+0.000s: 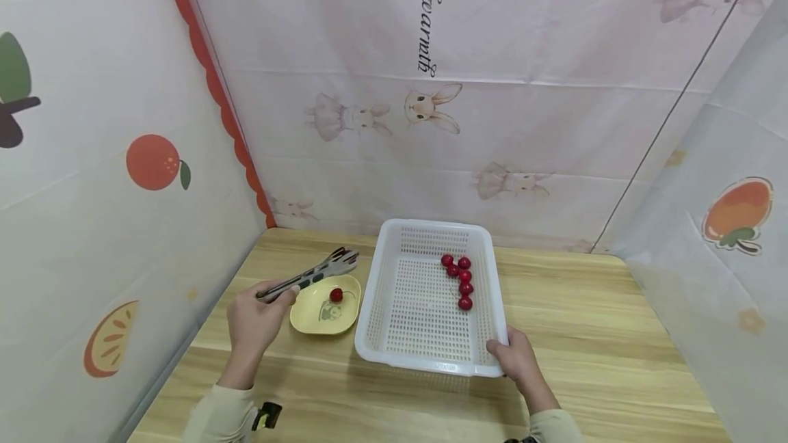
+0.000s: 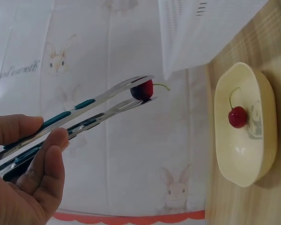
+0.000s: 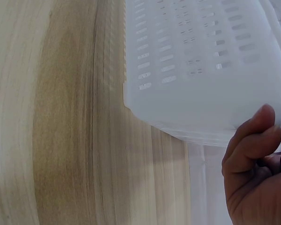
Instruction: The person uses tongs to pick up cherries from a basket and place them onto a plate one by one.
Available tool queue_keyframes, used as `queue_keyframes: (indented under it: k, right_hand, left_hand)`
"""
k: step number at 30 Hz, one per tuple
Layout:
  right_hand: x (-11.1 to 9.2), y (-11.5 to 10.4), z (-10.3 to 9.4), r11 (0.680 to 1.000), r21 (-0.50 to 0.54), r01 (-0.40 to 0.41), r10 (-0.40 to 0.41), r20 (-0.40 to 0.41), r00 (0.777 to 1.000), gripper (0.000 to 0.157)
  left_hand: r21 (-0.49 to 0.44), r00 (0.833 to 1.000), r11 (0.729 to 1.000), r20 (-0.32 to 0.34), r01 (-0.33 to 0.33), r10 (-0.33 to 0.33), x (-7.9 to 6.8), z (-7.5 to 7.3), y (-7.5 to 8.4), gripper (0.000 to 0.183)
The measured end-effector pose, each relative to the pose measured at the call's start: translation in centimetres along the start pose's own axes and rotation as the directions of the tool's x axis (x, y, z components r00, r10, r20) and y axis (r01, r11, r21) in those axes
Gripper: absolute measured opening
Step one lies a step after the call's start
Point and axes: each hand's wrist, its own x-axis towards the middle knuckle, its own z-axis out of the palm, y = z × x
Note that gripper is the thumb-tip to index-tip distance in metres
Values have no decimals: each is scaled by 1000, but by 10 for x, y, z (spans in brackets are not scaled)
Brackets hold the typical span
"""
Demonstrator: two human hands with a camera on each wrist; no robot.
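Note:
My left hand (image 1: 255, 316) grips a pair of metal tongs (image 1: 314, 273) with dark teal inlays. In the left wrist view the tongs' tips pinch a dark red cherry (image 2: 142, 90) with a green stem. Below them is a small yellow dish (image 1: 308, 318) with a panda print, holding one cherry (image 1: 336, 294). With its thumb over the rim, my right hand (image 1: 516, 359) holds the near right corner of a white perforated basket (image 1: 415, 359). Several cherries (image 1: 465, 288) lie along the basket's right side. From the right wrist, the fingers (image 3: 255, 136) curl under the basket's rim.
A light wooden table (image 1: 572, 333) lies under everything. Printed cloth walls enclose it: a rabbit-patterned back cloth (image 1: 394, 156), a left cloth (image 1: 92, 224) with fruit prints and a right cloth (image 1: 726, 279). The basket stands just right of the dish.

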Motion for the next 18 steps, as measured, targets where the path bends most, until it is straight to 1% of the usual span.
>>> queue_keyframes:
  k: [3,8,13,18]
  right_hand:
    - [0,-1,-1,1000,3,1,-1,-1,1000,43]
    - [0,-2,-1,1000,3,-5,5,4,1000,44]
    - [-1,-2,-1,1000,5,-2,2,2,1000,44]
    - [0,-1,-1,1000,9,-8,8,-2,1000,42]
  left_hand:
    - [13,1000,1000,-15,19,-18,1,-2,-6,22]
    - [19,998,998,-11,57,-57,1,-4,-16,23]
    - [49,996,995,-19,84,-83,1,-6,-30,24]
    - [81,996,992,-8,94,-93,4,-7,-43,22]
